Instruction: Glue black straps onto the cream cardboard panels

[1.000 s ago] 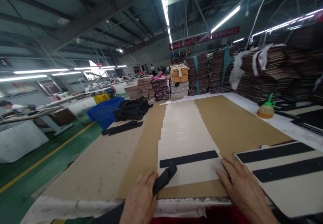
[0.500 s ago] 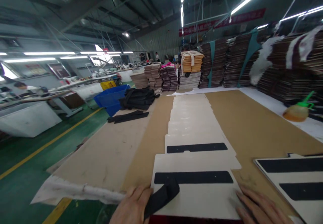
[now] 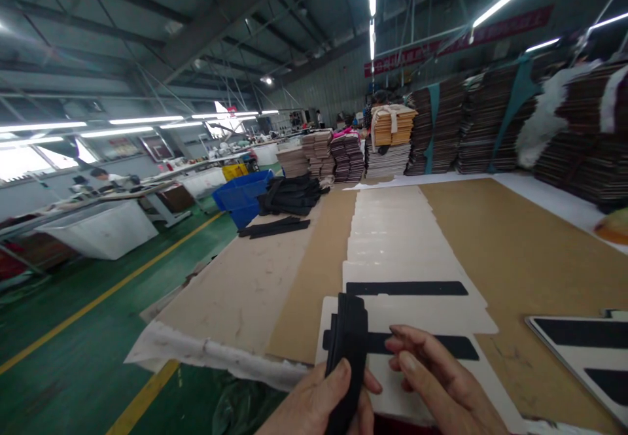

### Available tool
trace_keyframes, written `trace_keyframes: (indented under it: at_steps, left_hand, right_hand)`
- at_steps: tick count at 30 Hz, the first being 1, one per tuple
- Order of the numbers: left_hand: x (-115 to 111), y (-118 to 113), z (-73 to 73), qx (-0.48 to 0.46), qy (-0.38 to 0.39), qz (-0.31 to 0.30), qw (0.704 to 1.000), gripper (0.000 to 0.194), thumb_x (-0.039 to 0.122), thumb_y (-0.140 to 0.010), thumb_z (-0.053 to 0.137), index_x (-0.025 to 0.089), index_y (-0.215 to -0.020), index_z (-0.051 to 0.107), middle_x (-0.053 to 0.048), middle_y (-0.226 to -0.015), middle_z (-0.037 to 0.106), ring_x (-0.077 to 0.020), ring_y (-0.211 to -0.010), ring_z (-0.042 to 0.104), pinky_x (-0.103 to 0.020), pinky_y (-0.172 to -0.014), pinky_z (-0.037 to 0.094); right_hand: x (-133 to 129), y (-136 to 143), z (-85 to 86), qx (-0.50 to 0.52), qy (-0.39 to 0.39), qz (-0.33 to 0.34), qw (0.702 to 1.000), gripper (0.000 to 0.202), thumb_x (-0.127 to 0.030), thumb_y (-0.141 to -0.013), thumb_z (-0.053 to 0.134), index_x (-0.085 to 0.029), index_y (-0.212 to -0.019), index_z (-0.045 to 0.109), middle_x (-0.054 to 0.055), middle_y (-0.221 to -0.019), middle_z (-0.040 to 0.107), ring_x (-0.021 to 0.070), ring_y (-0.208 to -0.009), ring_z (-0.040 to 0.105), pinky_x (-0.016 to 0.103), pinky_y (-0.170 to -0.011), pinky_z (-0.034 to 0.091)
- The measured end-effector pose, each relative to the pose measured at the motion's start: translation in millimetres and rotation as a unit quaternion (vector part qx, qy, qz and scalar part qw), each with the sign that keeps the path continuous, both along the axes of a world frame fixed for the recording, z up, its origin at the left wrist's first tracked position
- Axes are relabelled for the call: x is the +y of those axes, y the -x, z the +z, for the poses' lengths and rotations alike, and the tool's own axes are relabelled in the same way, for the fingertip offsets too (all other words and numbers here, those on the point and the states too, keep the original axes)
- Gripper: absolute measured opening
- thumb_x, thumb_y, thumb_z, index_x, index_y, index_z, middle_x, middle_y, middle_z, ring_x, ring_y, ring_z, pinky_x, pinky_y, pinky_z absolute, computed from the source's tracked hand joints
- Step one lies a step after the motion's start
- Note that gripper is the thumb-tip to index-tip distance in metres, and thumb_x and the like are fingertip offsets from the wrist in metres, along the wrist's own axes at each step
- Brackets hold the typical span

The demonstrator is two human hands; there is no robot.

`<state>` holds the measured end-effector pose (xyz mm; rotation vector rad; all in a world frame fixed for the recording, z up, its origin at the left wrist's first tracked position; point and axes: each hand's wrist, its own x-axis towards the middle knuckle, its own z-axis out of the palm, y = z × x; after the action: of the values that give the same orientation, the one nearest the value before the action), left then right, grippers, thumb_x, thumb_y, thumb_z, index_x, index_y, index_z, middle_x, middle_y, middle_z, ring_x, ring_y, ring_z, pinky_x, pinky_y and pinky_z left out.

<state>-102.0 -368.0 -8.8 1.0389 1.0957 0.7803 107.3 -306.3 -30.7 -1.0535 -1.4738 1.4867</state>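
My left hand (image 3: pixel 333 396) is closed round a small bundle of black strips (image 3: pixel 349 330), held upright at the table's near edge. Just right of it, my right hand (image 3: pixel 436 369) hovers with its fingers apart and nothing in them. Beneath both hands lies a pale panel (image 3: pixel 490 396), and one black strip (image 3: pixel 426 345) across it is partly covered by the bundle and my fingers. Farther off, another panel carries a second black strip (image 3: pixel 407 288). Beyond that, a row of overlapping pale panels (image 3: pixel 392 226) runs up the table.
Panels with black strips (image 3: pixel 579 332) lie at the right edge. On the left, a heap of black strips (image 3: pixel 294 193) sits near a blue bin (image 3: pixel 240 196). Tall stacks of dark sheets (image 3: pixel 485 127) line the table's far side. A person works at a distant bench.
My left hand has raised the black strips from low over the panel to upright. My right hand has left the panel's right edge and moved in toward the bundle. The view has swung left.
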Motion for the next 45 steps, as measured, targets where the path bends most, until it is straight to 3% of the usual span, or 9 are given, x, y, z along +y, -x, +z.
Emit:
trace_keyframes:
  at_steps: [8,14,24,30,33,35,38,41,45]
  left_hand:
    - [1.4,-20.0,-19.6,0.019,-0.026,0.030,0.999,0.057,0.064,-0.089,0.048,0.012,-0.071,0.061,0.000,-0.059,0.051,-0.0096,-0.053,0.046,-0.023,-0.052,0.031]
    - [5.7,-32.9,-21.3,-0.011,-0.025,0.048,0.998,0.055,0.066,-0.078,0.064,0.012,-0.089,0.062,0.000,-0.062,0.055,-0.0086,-0.051,0.047,-0.021,-0.049,0.034]
    - [1.4,-42.4,-17.0,0.009,-0.044,0.077,0.996,0.058,0.064,-0.074,0.069,0.011,-0.096,0.063,0.001,-0.064,0.055,-0.0082,-0.053,0.047,-0.020,-0.050,0.035]
    - [-0.1,-46.1,-17.1,0.011,-0.031,0.088,0.996,0.058,0.067,-0.070,0.071,0.011,-0.084,0.063,0.002,-0.060,0.052,-0.0075,-0.050,0.045,-0.020,-0.049,0.032]
    - [-1.0,-46.4,-22.7,0.014,-0.030,0.097,0.995,0.058,0.067,-0.068,0.072,0.012,-0.082,0.062,0.002,-0.059,0.052,-0.0081,-0.050,0.046,-0.020,-0.048,0.033]
    - [-1.7,-47.2,-26.1,-0.003,-0.032,0.090,0.995,0.060,0.066,-0.068,0.073,0.012,-0.091,0.063,0.002,-0.059,0.053,-0.0080,-0.050,0.047,-0.020,-0.048,0.033]
    - [-3.4,-50.5,-27.8,-0.025,-0.030,0.065,0.997,0.066,0.065,-0.064,0.077,0.012,-0.100,0.063,0.003,-0.060,0.054,-0.0073,-0.050,0.047,-0.018,-0.046,0.032]
    - [-7.0,-54.5,-26.5,-0.023,-0.041,0.060,0.997,0.061,0.068,-0.067,0.073,0.011,-0.088,0.064,0.000,-0.062,0.057,-0.0081,-0.049,0.051,-0.018,-0.045,0.033]
    - [-13.6,-57.9,-22.9,-0.012,-0.030,0.043,0.999,0.059,0.070,-0.075,0.062,0.011,-0.077,0.065,-0.002,-0.059,0.058,-0.0082,-0.047,0.051,-0.018,-0.044,0.034]
  right_hand:
    - [-12.0,14.4,5.2,0.036,-0.008,0.117,0.992,0.047,-0.052,-0.093,0.049,-0.026,-0.131,0.059,0.009,-0.112,0.067,0.0215,-0.088,0.068,0.032,-0.080,0.057]
    - [-19.9,6.9,-1.1,-0.010,-0.076,0.063,0.995,0.044,-0.044,-0.095,0.050,-0.024,-0.133,0.059,0.011,-0.131,0.061,0.0246,-0.117,0.061,0.030,-0.094,0.053]
    - [-32.7,5.0,-16.3,-0.062,-0.173,-0.027,0.983,0.039,-0.038,-0.095,0.052,-0.022,-0.129,0.063,0.010,-0.133,0.062,0.0241,-0.121,0.060,0.025,-0.093,0.054]
    - [-30.3,0.6,-23.3,-0.069,-0.197,-0.049,0.977,0.034,-0.037,-0.092,0.055,-0.024,-0.122,0.065,0.009,-0.130,0.062,0.0222,-0.116,0.062,0.021,-0.084,0.057]
    - [-30.5,1.1,-18.1,-0.017,-0.148,-0.030,0.988,0.029,-0.041,-0.090,0.058,-0.025,-0.113,0.068,0.009,-0.123,0.064,0.0219,-0.105,0.066,0.023,-0.081,0.057]
    - [-32.1,3.7,-13.8,0.043,-0.046,0.004,0.998,0.032,-0.046,-0.089,0.060,-0.024,-0.110,0.067,0.008,-0.108,0.068,0.0200,-0.087,0.069,0.026,-0.074,0.058]
    - [-35.1,9.0,-11.7,0.135,0.098,0.080,0.983,0.036,-0.052,-0.086,0.063,-0.022,-0.106,0.065,0.001,-0.078,0.067,0.0158,-0.061,0.064,0.026,-0.059,0.055]
    - [-35.7,11.5,-15.9,0.192,0.140,0.133,0.962,0.035,-0.054,-0.085,0.064,-0.020,-0.085,0.063,-0.003,-0.059,0.058,0.0142,-0.050,0.059,0.024,-0.049,0.047]
    - [-34.6,4.7,-23.1,0.257,0.177,0.048,0.949,0.034,-0.053,-0.080,0.071,-0.020,-0.079,0.061,-0.004,-0.054,0.054,0.0136,-0.048,0.057,0.023,-0.048,0.044]
